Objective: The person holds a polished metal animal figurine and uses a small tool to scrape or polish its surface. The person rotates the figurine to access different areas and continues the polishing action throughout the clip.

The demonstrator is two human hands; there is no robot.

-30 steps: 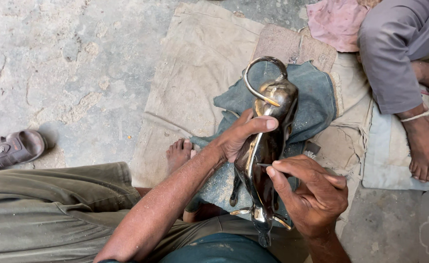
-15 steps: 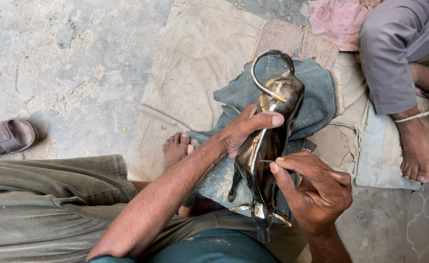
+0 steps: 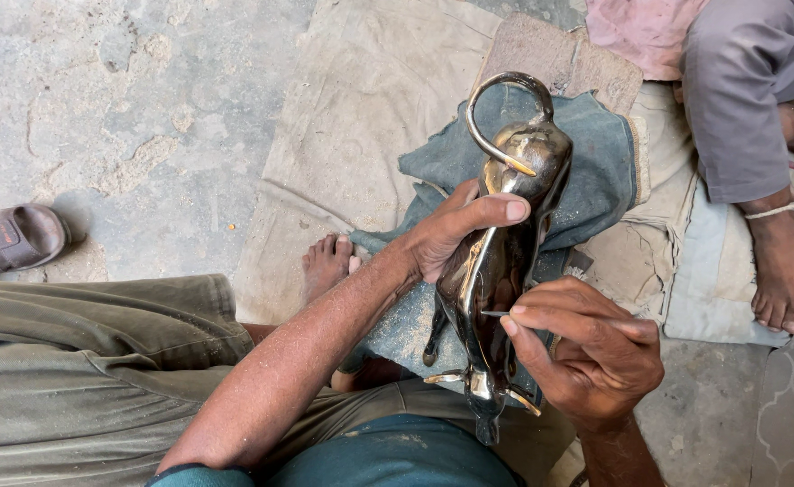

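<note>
Metal animal figurine [image 3: 505, 261], dark and polished with a looped tail curling over its far end, lay lengthwise across the person's lap on a blue denim cloth [image 3: 595, 171]. Left hand [image 3: 455, 234] fingers [image 3: 491, 209] were wrapped around the figurine's middle, thumb across the top, gripping it firmly. Right hand [image 3: 586, 361] fingers were pinched on a thin metal tool [image 3: 496, 314], tip touching the figurine's flank just below the left hand. Both forearms reached in from the bottom of the head view.

Under the denim: a beige sack cloth [image 3: 370, 117] spread on the concrete floor [image 3: 99, 108]. The person's own bare foot [image 3: 326, 263] rested on the sack just left of the figurine; olive trousers [image 3: 81, 361] filled the lower left. A brown sandal [image 3: 9, 239] sat on the floor at far left, well apart. At upper right, another person sat nearby: grey trouser leg [image 3: 739, 99] and a bare foot [image 3: 783, 266], beside a pink cloth [image 3: 640, 27].
</note>
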